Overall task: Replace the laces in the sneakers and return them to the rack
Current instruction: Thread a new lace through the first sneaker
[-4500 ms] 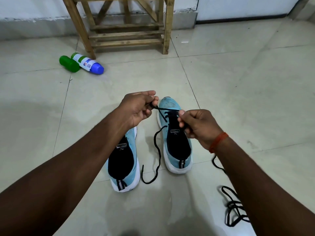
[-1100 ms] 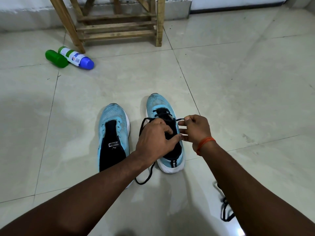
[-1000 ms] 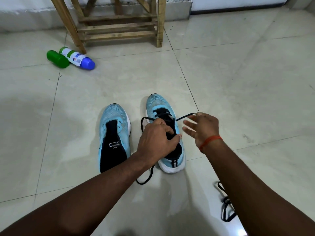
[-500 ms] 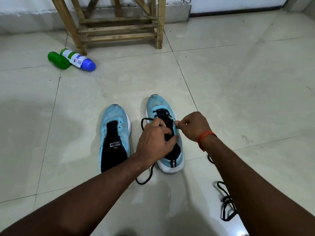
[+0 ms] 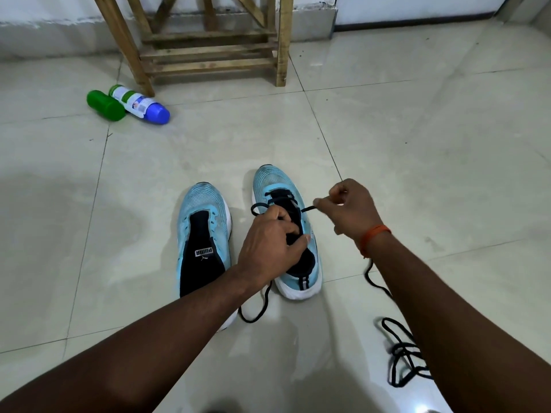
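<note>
Two light blue sneakers stand side by side on the tiled floor. The left sneaker (image 5: 202, 236) has no lace. The right sneaker (image 5: 275, 189) carries a black lace (image 5: 278, 199) through its front eyelets. My left hand (image 5: 269, 248) grips the right sneaker over its tongue and opening. My right hand (image 5: 348, 210) pinches the lace end just right of the shoe, drawn taut. The lace's other end trails on the floor (image 5: 256, 308) between the shoes. A loose black lace (image 5: 402, 353) lies bunched beside my right forearm.
The wooden shoe rack (image 5: 208, 52) stands against the far wall. A green bottle (image 5: 104, 105) and a white bottle with a blue cap (image 5: 143, 105) lie on the floor by its left leg.
My right hand has pulled the lace end out to the right of the sneaker and a little higher. My left hand stays gripping the shoe.
</note>
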